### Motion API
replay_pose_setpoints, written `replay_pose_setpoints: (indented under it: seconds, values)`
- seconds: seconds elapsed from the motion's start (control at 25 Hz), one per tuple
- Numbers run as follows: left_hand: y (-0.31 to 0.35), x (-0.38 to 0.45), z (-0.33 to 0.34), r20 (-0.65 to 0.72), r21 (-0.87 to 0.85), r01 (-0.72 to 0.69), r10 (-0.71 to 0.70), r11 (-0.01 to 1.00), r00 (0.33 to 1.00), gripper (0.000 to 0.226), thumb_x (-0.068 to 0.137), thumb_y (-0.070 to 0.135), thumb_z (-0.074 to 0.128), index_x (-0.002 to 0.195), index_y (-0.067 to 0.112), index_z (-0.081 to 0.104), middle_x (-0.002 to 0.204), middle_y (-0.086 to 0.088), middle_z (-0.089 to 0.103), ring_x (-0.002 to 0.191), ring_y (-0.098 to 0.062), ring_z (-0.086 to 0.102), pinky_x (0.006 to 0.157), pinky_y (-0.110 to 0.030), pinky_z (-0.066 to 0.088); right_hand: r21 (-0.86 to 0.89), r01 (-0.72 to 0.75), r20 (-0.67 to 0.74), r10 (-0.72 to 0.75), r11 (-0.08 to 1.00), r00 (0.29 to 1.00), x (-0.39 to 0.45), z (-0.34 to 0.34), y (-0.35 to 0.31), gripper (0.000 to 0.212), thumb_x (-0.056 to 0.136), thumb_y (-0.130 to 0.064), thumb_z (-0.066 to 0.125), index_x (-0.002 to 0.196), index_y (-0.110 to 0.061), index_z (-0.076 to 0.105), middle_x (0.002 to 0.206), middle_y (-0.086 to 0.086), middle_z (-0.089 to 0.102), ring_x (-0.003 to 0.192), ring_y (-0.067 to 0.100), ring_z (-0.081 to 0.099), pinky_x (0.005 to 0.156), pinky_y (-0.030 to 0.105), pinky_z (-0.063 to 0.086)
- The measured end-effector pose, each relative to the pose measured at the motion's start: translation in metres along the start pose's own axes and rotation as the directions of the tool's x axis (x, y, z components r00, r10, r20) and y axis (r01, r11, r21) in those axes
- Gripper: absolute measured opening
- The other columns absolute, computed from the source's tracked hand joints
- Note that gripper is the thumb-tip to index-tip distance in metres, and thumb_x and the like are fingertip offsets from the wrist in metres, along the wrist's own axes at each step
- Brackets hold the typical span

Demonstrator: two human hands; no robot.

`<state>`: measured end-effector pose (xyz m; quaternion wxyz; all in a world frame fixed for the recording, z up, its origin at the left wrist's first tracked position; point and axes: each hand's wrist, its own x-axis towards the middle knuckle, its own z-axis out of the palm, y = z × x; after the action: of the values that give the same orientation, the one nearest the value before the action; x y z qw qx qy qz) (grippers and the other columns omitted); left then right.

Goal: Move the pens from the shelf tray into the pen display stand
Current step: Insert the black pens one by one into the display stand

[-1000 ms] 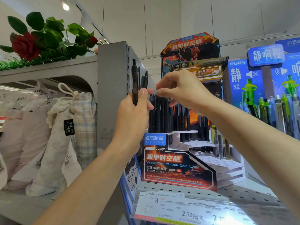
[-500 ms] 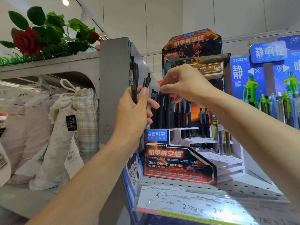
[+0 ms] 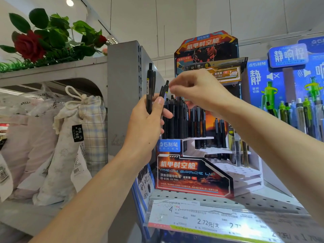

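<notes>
My left hand [image 3: 147, 123] grips a few black pens [image 3: 149, 88] upright, in front of the grey shelf post. One shorter pen [image 3: 165, 90] sticks up beside my thumb. My right hand [image 3: 198, 92] hovers above the pen display stand [image 3: 192, 174], its blurred fingertips bunched right next to that shorter pen's top; whether they pinch it is unclear. Several black pens [image 3: 177, 118] stand packed in the stand's upper left rows, a few more further right. The white stepped tiers [image 3: 229, 171] below show bare holes.
The stand sits on a perforated white shelf [image 3: 245, 202] with a price label strip [image 3: 201, 221] at its front edge. Green and blue pens [image 3: 301, 113] fill a blue display to the right. A grey post [image 3: 122, 95] and cloth bags [image 3: 73, 141] lie left, roses [image 3: 29, 44] above.
My right hand has lifted off the pens in the stand and moved up and left to the pen tops in my left hand. My left hand has stayed in place.
</notes>
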<state>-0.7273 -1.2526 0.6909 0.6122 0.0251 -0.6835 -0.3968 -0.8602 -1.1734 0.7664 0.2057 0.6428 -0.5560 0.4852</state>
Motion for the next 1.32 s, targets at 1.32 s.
replay_pose_setpoints:
  seconds: [1.32]
  values:
    - [-0.014,-0.011,-0.001,-0.024,-0.123,0.100,-0.104,0.987,0.994,0.020,0.105,0.031,0.045,0.106,0.019,0.060,0.060,0.012,0.050,0.048,0.001,0.045,0.041,-0.013,0.038,0.165,-0.073,0.009,0.073,0.984,0.997,-0.014,-0.003,0.020,0.027,0.088,-0.016,0.075,0.113,-0.015,0.066,0.085,0.003,0.074,0.074,0.012,0.074,0.064,0.026,0.062]
